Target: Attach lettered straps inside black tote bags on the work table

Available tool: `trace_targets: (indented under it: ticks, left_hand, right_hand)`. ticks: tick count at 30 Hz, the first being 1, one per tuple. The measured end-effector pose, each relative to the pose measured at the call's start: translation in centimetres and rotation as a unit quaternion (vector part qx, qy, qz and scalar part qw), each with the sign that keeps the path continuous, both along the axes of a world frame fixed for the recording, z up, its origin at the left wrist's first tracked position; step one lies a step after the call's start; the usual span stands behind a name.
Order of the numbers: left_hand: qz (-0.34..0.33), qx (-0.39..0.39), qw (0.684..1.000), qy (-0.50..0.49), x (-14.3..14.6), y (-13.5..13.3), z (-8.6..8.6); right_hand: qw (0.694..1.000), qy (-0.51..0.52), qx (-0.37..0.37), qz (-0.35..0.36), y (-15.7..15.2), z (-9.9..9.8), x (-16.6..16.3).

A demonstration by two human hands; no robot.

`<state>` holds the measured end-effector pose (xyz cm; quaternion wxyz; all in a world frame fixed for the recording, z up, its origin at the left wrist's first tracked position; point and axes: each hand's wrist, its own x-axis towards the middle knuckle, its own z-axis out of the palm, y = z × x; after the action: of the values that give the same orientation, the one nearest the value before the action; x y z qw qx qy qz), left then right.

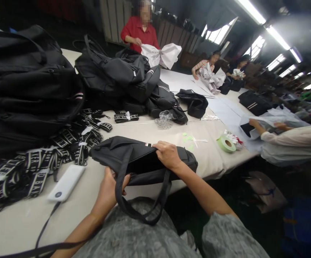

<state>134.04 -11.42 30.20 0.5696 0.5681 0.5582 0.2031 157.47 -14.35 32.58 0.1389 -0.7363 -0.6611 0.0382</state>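
Observation:
A black handbag [112, 154] lies on the table's front edge, its top opening parted and dark inside. One of its carry handles hangs toward my body. My left hand [108, 188] grips the near left rim of the opening, thumb over the edge. At the far rim, beside a small striped tag, my right hand [167, 154] is closed on the fabric. The inside of the bag is too dark to make out.
Piled black bags [123, 71] stand at the back and left. Rolled lettered straps [37, 168] and a white power bank [66, 182] with a cable lie left. Green tape [226, 143] sits right on the table [209, 161]. Co-workers handle paper and bags across and to the right.

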Motion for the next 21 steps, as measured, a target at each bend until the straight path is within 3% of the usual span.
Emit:
trace_targets:
  ticks: [3, 7, 14, 17, 21]
  left_hand:
    - [0.0, 0.01, 1.0, 0.006, -0.1, -0.2, 0.8]
    - [-0.033, 0.015, 0.999, 0.007, 0.0, -1.3, 1.6]
    - [-0.082, 0.02, 0.995, 0.06, -0.1, -2.6, 0.5]
    - [-0.098, 0.12, 0.971, 0.18, -0.8, -1.9, -0.1]
    - [-0.08, 0.376, 0.868, 0.314, -1.8, 0.3, -0.1]
  right_hand:
    - [1.0, 0.023, 0.008, -0.019, 0.4, 0.3, 0.9]
    - [0.996, 0.063, -0.005, -0.06, 1.0, -0.9, 2.8]
    - [0.985, 0.103, -0.055, -0.126, 2.5, -2.8, 4.4]
    - [0.986, 0.118, -0.066, -0.092, 2.7, -3.2, 3.9]
    - [0.996, 0.081, -0.04, -0.002, 1.9, -3.7, 1.9]
